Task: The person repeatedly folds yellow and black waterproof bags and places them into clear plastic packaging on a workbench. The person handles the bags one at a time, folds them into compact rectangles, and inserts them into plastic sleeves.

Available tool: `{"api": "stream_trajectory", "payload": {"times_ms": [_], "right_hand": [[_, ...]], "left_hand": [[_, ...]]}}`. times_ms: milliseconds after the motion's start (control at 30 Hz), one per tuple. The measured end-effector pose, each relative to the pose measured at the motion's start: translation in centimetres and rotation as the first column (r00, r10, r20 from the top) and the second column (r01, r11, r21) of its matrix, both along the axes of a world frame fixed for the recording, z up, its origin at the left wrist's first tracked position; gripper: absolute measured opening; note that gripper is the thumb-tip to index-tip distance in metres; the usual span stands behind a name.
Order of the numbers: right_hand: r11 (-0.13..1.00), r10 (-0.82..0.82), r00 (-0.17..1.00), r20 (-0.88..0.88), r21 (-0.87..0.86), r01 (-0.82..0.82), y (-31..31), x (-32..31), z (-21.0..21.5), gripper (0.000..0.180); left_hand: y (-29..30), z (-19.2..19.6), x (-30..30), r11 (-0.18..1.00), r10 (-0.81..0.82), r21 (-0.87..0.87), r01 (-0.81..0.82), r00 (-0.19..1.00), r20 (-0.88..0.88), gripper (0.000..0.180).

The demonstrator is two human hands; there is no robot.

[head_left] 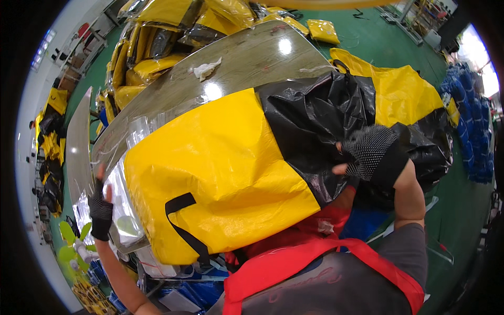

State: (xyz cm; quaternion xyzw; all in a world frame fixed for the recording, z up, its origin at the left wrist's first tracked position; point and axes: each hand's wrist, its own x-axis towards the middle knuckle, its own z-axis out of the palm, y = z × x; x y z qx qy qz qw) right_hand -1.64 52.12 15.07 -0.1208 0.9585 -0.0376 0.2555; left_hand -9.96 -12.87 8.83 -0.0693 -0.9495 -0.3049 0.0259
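A large yellow and black woven-plastic bag (205, 173) lies across the table in front of me, with a black strap handle (181, 220) on its yellow near side. My right hand (370, 153), in a dotted black fingerless glove, rests on the black part of the bag with fingertips apart. Left of the bag, my left hand (101, 207), gloved too, has its fingers stretched out. It is beside a stack of clear plastic sleeves (123, 205) partly under the bag's left edge. Another yellow and black bag (409, 97) lies behind on the right.
A wood-patterned table (252, 55) carries a crumpled white scrap (205, 69). Behind it are piled yellow bags in clear wrap (157, 47). One wrapped yellow packet (323, 31) lies on the green floor. Blue bundles (464, 121) stand at right, a green-bladed fan (76, 247) at lower left.
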Motion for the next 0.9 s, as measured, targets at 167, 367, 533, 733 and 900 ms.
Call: {"api": "stream_trajectory", "payload": {"times_ms": [167, 367, 533, 733, 900], "right_hand": [[0.895, 0.244, 0.688, -0.683, -0.115, -0.431, -3.4, -10.3, -11.1, 0.084], [0.929, 0.306, 0.863, -0.402, -0.072, -0.363, -1.4, -12.9, -18.5, 0.076], [0.991, -0.005, 0.788, -0.615, 0.102, 0.085, 5.5, -10.9, -12.6, 0.073], [0.968, -0.011, 0.776, -0.631, 0.189, 0.167, 8.2, -11.3, -18.1, 0.075], [0.905, -0.051, 0.725, -0.687, -0.338, -0.258, 0.8, 1.1, -9.4, 0.062]], "left_hand": [[24.6, -3.7, 3.0, 0.738, -0.475, -0.443, 0.509, 0.858, 0.196, 0.09], [23.8, -13.0, 4.1, 0.73, -0.317, -0.57, 0.378, 0.925, 0.208, 0.091], [23.2, -12.5, 3.8, 0.714, -0.335, -0.59, 0.376, 0.924, 0.183, 0.088], [36.0, -7.0, 2.0, 0.778, -0.596, -0.376, 0.503, 0.78, -0.19, 0.083], [36.3, -13.6, 3.1, 0.681, -0.658, -0.424, 0.597, 0.753, 0.003, 0.085]]}}
